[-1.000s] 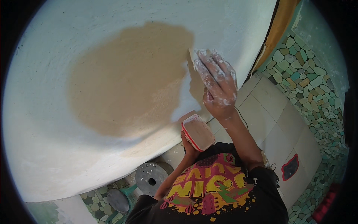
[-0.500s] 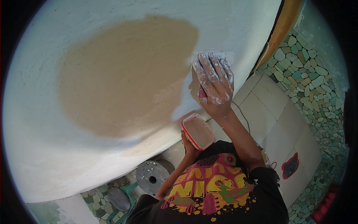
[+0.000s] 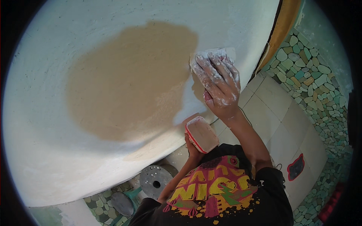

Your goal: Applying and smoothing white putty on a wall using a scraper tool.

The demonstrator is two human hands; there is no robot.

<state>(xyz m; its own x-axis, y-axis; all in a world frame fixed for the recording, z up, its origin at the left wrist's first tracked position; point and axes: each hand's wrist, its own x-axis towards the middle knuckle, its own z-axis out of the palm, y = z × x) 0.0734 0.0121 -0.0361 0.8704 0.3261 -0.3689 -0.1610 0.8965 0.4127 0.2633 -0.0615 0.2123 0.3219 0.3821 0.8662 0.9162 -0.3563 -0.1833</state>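
The biggest thing I see is the pale, off-white plastered wall, curving across the whole far and left side of the view. In its middle sits a broad tan patch of bare or darker coating, with white filler closing in on its right edge, so that edge looks to me like the part being worked.

Below right, the floor of large cream square tiles runs toward a border of green and grey pebble mosaic at the far right. A round grey metal disc with holes lies on the floor near the wall's foot, at the lower left.

My right hand, coated in white filler, is spread flat against the wall at the patch's right edge. Its fingers are splayed open and press a thin whitish sheet or flat scraper blade to the surface; I judge the flat palm keeps even pressure on it.

My left hand is lower and nearer, just off the wall, its fingers closed from beneath around a small rectangular red-rimmed tub of pale filler, held tilted and close by, probably so the filler stays within reach of the working hand.
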